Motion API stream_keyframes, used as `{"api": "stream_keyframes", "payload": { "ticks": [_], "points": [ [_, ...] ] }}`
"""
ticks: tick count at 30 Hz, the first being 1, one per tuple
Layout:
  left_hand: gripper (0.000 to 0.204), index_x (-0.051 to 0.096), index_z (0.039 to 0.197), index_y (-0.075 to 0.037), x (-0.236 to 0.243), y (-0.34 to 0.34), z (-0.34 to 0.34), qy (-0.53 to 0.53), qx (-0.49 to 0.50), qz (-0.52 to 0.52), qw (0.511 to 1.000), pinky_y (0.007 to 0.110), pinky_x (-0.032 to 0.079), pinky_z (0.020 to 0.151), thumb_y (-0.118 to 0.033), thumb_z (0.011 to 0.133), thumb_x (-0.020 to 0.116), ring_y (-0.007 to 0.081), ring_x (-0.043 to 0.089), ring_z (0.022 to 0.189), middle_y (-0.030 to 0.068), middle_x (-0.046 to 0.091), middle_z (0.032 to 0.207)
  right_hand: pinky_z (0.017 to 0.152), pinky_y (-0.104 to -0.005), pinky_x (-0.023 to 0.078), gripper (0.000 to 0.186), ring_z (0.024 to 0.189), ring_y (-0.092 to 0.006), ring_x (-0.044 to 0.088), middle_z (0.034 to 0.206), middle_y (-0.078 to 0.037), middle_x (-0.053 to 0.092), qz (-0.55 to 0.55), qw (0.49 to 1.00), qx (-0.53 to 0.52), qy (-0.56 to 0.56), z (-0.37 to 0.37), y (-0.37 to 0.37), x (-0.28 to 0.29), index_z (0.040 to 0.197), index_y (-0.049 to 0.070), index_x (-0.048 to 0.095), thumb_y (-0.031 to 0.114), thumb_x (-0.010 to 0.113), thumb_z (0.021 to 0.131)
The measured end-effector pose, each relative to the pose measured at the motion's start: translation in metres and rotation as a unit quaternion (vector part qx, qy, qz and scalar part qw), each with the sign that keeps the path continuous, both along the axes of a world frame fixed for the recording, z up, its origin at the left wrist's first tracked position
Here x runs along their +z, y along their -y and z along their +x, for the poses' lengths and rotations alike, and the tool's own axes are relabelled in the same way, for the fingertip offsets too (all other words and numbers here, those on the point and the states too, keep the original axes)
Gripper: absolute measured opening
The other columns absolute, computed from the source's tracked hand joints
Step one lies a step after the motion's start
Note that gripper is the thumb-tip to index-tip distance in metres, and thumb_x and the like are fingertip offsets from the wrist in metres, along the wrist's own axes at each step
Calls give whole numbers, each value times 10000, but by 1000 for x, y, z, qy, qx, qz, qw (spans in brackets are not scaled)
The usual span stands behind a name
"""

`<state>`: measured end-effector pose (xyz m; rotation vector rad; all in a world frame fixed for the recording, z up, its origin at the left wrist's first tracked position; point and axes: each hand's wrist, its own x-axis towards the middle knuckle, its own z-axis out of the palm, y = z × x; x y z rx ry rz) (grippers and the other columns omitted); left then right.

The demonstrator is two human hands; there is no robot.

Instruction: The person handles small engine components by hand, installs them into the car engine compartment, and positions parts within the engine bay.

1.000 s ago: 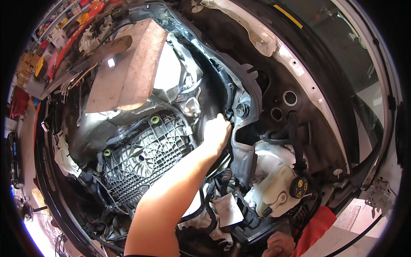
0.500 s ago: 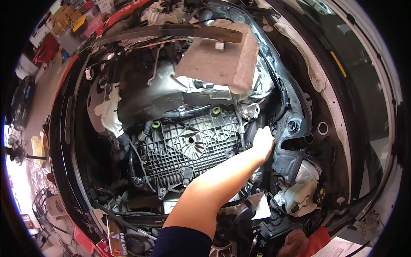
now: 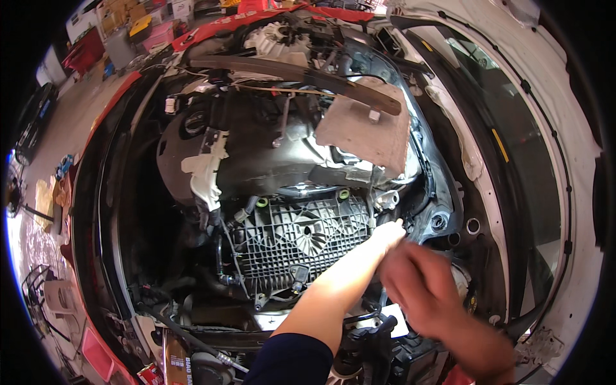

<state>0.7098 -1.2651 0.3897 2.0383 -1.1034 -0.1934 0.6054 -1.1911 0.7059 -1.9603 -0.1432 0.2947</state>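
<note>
My left forearm runs up across the engine bay, with my left hand (image 3: 389, 232) closed beside a silver metal fitting (image 3: 385, 200), at the right edge of the gridded black plastic housing (image 3: 276, 237). What its fingers hold is hidden. My right hand (image 3: 417, 289), smeared by motion, is raised just right of and below my left, over hoses and the pale reservoir (image 3: 461, 280); its grip is unclear. A dark engine cover (image 3: 250, 157) lies above the housing, with a worn tan board (image 3: 353, 128) and a long brown bar (image 3: 269, 69) on it.
The windscreen and cowl (image 3: 520, 179) curve down the right. A red fender cover (image 3: 212, 29) lies along the far edge. Left are a dark car (image 3: 35, 115), shop clutter, a pink bin (image 3: 96, 346) and a rectangular can (image 3: 176, 356) near the front edge.
The view has swung back to show more of the bay. My right hand has risen from the bottom edge toward my left hand, which stays at the housing's right.
</note>
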Motion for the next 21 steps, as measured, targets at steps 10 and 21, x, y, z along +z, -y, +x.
{"api": "stream_keyframes", "payload": {
  "ticks": [10, 21],
  "points": [
    [211, 649, 939, -11, 22, 42, 17, -55, 69, -17, 996, 411, 512, 804, -116, 821, 509, 349, 613, 939, 219, 581, 1095, 805, -420, 517, 214, 887, -340, 641, 895, -183, 654, -386, 841, 128, 357, 259, -152, -75, 922, 3, 613, 186, 506, 905],
    [190, 659, 906, -18, -8, 42, 0, -53, 89, -32, 994, 402, 527, 780, -90, 817, 508, 320, 629, 910, 185, 604, 1021, 891, -411, 471, 169, 1035, -317, 571, 1055, -152, 625, -454, 789, 146, 387, 268, -136, -103, 980, 8, 578, 113, 493, 878]
  ]
}}
